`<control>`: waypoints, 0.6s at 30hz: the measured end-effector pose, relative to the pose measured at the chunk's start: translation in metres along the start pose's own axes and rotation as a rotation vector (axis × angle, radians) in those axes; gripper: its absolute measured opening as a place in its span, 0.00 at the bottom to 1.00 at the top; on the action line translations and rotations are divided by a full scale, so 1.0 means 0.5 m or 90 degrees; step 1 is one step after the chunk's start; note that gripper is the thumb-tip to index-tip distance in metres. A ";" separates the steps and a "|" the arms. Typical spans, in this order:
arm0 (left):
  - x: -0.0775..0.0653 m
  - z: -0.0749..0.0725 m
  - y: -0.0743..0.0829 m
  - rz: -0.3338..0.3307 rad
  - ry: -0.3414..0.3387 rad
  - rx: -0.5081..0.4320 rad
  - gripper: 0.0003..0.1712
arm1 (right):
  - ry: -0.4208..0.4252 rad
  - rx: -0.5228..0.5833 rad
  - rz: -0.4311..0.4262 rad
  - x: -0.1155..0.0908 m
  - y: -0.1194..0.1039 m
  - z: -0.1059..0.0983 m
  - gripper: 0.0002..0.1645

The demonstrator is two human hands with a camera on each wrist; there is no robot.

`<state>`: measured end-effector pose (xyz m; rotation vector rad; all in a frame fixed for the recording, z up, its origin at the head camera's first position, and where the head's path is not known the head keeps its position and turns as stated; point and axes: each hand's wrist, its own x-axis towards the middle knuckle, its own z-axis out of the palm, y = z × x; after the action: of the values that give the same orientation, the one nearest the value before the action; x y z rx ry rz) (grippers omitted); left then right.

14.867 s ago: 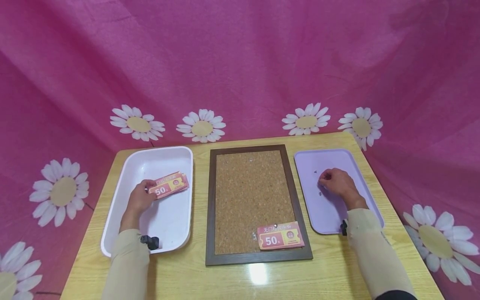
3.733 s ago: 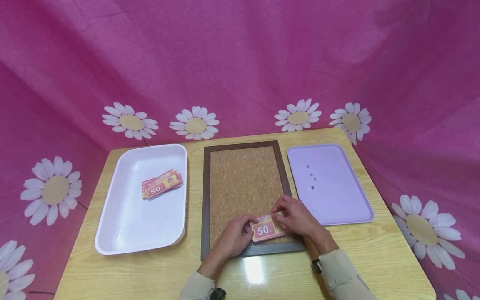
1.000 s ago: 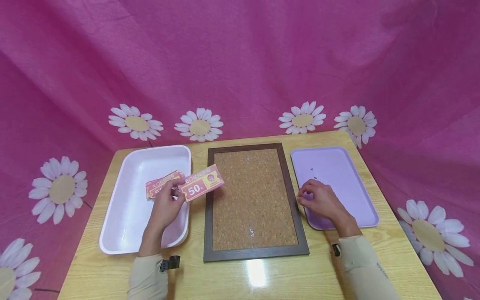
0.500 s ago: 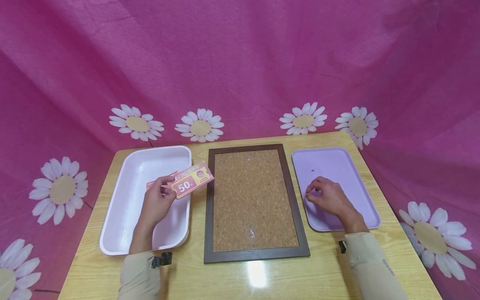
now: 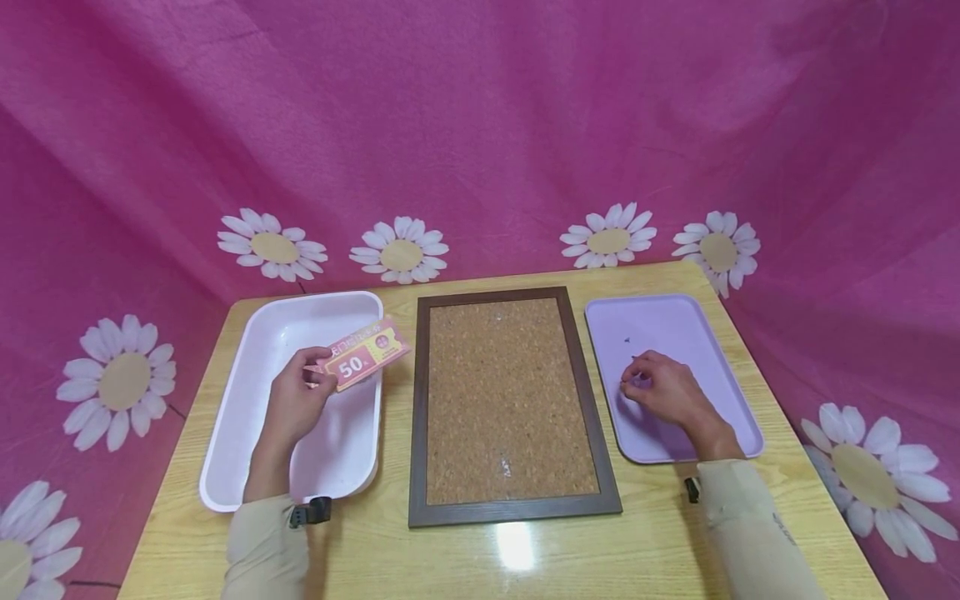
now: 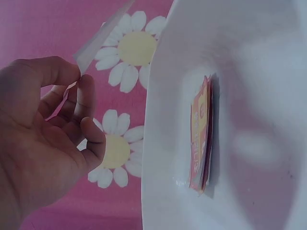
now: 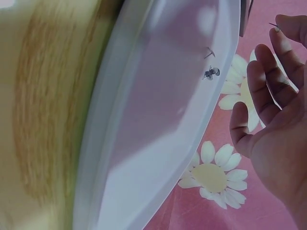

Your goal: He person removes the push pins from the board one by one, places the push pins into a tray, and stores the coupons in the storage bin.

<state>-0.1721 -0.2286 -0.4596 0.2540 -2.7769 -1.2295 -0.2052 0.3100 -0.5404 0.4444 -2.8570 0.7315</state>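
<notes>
My left hand [image 5: 298,396] pinches a pink and yellow coupon [image 5: 367,354] marked 50 between thumb and fingers, above the white basin [image 5: 247,454]. Below it, a small stack of coupons [image 6: 199,139] lies on the basin floor in the left wrist view; from the head it is mostly hidden. My right hand [image 5: 671,396] is over the purple tray [image 5: 697,329]. Its thumb and forefinger pinch a thumbtack, whose thin pin [image 7: 273,24] sticks out in the right wrist view. Several loose thumbtacks [image 7: 211,73] lie in the tray.
Between basin and tray lies a corkboard [image 5: 510,392] in a dark brown frame, with a small shiny mark near its lower edge. All three stand on a wooden table [image 5: 420,567]. A pink daisy-print cloth [image 5: 480,150] hangs behind.
Both hands were at the coupons on the corkboard's lower edge; those are off the board now. Since then, my left hand has carried a coupon left over the basin, and my right has moved over the tray.
</notes>
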 end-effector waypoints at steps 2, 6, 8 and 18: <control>0.004 -0.004 -0.002 -0.006 0.002 0.002 0.25 | -0.003 0.002 0.006 0.000 0.002 -0.001 0.04; 0.014 -0.010 -0.008 -0.006 0.008 0.002 0.24 | -0.012 0.003 0.018 0.000 0.006 -0.004 0.04; 0.018 -0.012 -0.011 -0.002 0.009 -0.002 0.24 | -0.017 0.001 0.025 0.001 0.008 -0.006 0.04; 0.041 -0.030 -0.030 -0.025 0.009 0.007 0.23 | -0.029 0.005 0.062 0.022 0.022 -0.019 0.05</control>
<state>-0.1881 -0.2533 -0.4603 0.3169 -2.7804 -1.2176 -0.2182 0.3209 -0.5345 0.3300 -2.9375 0.7585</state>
